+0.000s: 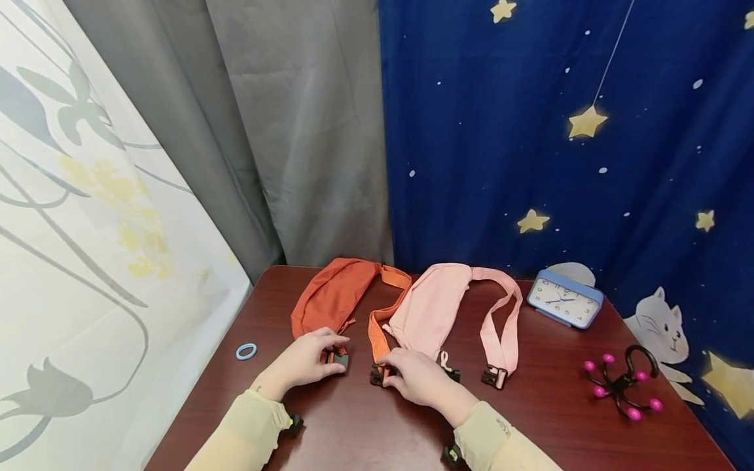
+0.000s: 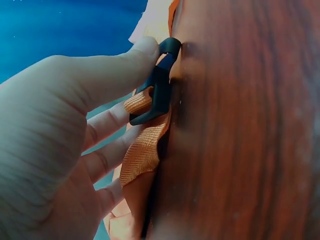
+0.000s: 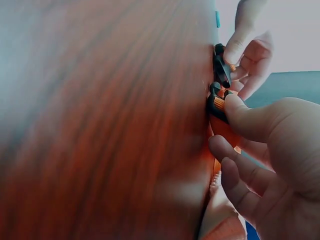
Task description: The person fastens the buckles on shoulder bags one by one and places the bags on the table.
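Observation:
A rust-orange waist bag [image 1: 336, 294] lies at the back left of the table, its lighter orange strap [image 1: 396, 278] looping to the right. My left hand [image 1: 300, 358] pinches a black buckle half [image 2: 161, 92] on the bag's short webbing, thumb on top and fingers behind. In my right hand [image 1: 421, 379], thumb and fingers grip the other black buckle half [image 3: 216, 102] at the strap's end. Both halves are low over the table, apart in the head view. Just beyond my right hand lies a pink waist bag [image 1: 434, 307]; that hand partly covers its near end.
The pink bag's strap ends in a black buckle [image 1: 493, 376] on the right. A blue-and-white clock [image 1: 565, 299] stands at the back right, with a black, pink-tipped hook rack [image 1: 621, 384] nearer. A light-blue ring [image 1: 246, 351] lies at left. Curtains hang behind the table [image 1: 365, 432].

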Action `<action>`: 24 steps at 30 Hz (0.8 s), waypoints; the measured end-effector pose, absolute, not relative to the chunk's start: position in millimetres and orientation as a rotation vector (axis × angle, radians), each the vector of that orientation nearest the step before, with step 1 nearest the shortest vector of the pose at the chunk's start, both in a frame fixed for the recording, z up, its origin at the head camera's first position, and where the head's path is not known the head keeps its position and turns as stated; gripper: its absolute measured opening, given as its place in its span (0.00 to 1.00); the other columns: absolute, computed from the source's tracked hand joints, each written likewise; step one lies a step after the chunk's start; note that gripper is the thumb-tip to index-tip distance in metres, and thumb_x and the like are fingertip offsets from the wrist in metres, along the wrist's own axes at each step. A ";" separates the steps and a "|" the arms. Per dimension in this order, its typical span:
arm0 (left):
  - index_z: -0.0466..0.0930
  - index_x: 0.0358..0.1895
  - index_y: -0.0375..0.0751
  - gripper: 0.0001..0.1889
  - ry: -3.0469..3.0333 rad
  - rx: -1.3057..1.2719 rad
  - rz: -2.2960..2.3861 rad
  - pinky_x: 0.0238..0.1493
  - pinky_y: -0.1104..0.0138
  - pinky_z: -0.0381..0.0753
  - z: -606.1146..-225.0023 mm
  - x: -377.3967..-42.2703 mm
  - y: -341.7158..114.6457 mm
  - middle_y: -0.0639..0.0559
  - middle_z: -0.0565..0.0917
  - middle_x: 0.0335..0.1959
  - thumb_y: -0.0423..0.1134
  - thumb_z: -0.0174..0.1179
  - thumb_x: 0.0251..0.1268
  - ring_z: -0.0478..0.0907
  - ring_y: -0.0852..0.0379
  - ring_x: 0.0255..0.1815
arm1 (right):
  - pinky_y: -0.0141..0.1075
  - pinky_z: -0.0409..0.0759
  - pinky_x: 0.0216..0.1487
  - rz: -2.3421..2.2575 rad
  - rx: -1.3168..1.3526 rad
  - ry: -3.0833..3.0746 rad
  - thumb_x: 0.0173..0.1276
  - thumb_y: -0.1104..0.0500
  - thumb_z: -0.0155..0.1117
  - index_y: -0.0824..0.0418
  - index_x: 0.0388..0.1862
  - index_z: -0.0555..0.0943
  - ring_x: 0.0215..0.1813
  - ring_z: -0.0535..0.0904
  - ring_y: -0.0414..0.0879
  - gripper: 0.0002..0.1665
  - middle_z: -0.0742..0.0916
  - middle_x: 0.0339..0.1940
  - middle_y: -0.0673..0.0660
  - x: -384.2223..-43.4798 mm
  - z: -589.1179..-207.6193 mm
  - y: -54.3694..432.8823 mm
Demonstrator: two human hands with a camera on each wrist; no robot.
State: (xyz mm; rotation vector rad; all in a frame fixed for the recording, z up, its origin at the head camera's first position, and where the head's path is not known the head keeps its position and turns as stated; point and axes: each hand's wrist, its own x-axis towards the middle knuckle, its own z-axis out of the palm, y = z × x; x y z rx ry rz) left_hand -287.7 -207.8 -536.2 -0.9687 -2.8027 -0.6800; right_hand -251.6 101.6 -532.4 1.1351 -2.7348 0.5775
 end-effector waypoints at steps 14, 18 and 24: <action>0.93 0.53 0.55 0.14 -2.775 -0.997 -0.830 0.48 0.69 0.81 -541.6 -287.8 -209.1 0.61 0.88 0.47 0.46 0.80 0.66 0.80 0.63 0.44 | 0.32 0.84 0.50 0.950 0.988 -2.798 0.76 0.54 0.76 0.53 0.64 0.88 0.39 0.82 0.29 0.20 0.92 0.53 0.50 -256.8 -545.9 88.3; 0.92 0.53 0.59 0.14 -2.769 -0.984 -0.836 0.55 0.64 0.85 -545.3 -287.4 -209.2 0.65 0.89 0.49 0.47 0.80 0.66 0.82 0.64 0.49 | 0.28 0.79 0.40 1.045 0.922 -2.800 0.76 0.54 0.75 0.51 0.63 0.89 0.32 0.77 0.26 0.18 0.90 0.42 0.47 -258.7 -551.9 83.1; 0.91 0.54 0.61 0.15 -2.775 -0.950 -0.912 0.60 0.60 0.86 -552.0 -285.9 -211.2 0.67 0.90 0.52 0.47 0.80 0.67 0.84 0.64 0.54 | 0.26 0.77 0.34 1.152 0.820 -2.785 0.76 0.54 0.75 0.48 0.64 0.89 0.28 0.76 0.26 0.19 0.89 0.43 0.47 -262.1 -561.7 73.9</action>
